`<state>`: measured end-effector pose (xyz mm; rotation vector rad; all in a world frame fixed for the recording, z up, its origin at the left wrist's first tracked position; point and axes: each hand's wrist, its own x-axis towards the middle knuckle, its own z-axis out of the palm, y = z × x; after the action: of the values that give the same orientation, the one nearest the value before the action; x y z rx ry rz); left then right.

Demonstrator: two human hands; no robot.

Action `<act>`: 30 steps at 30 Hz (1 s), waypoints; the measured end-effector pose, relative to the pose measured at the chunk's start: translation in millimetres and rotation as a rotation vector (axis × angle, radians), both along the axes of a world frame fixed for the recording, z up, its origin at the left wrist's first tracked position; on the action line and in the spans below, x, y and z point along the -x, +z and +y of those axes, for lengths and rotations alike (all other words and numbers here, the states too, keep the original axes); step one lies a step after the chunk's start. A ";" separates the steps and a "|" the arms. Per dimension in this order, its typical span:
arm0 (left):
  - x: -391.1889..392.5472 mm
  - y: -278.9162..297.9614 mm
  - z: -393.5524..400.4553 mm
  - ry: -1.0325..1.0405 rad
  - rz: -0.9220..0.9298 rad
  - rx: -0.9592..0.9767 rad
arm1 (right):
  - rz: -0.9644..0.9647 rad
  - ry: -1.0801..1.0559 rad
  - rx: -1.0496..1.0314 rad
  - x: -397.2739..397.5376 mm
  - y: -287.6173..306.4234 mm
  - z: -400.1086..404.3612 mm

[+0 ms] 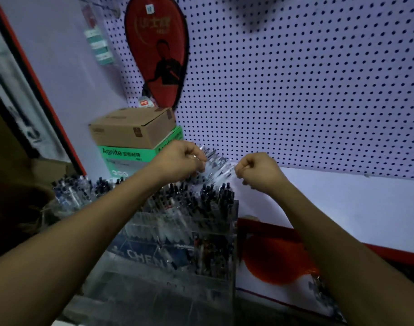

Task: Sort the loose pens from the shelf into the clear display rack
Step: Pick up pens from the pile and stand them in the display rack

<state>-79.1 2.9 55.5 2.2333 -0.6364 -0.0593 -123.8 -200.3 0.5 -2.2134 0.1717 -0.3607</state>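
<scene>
A bundle of clear-barrelled pens (216, 164) lies crosswise between my two hands, above the back of the clear display rack (177, 231). My left hand (180, 158) grips the bundle's left end with curled fingers. My right hand (256, 169) is curled into a fist at the bundle's right end and seems to pinch it; the contact itself is blurred. The rack stands on the shelf and is packed with several upright dark-capped pens (201, 196).
A brown carton (130, 128) sits on a green and white box (128, 156) behind the rack at left. A red paddle case (157, 50) hangs on the white pegboard (307, 90). More pens (72, 191) stand at far left. A red object (274, 262) lies right of the rack.
</scene>
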 end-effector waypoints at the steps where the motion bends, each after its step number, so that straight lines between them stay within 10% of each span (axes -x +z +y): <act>1: -7.3 -2.4 -5.3 -0.006 -0.024 -0.059 | 0.027 -0.014 0.013 -7.0 -10.3 -6.3; 7: -55.3 -8.3 -46.6 -0.102 -0.142 -0.499 | 0.086 -0.128 0.092 -50.6 -58.6 -34.2; 12: -83.5 -18.6 -82.1 -0.097 -0.182 -0.776 | 0.017 -0.085 0.555 -62.2 -82.4 -16.7; 30: -118.9 -77.1 -128.7 -0.147 -0.338 -0.820 | 0.054 -0.289 0.520 -77.3 -80.2 -37.4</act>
<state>39.8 -125.8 -21.6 3.0127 -1.1072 -0.0152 -46.5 -237.7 -79.8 -2.7193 0.4758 -0.5523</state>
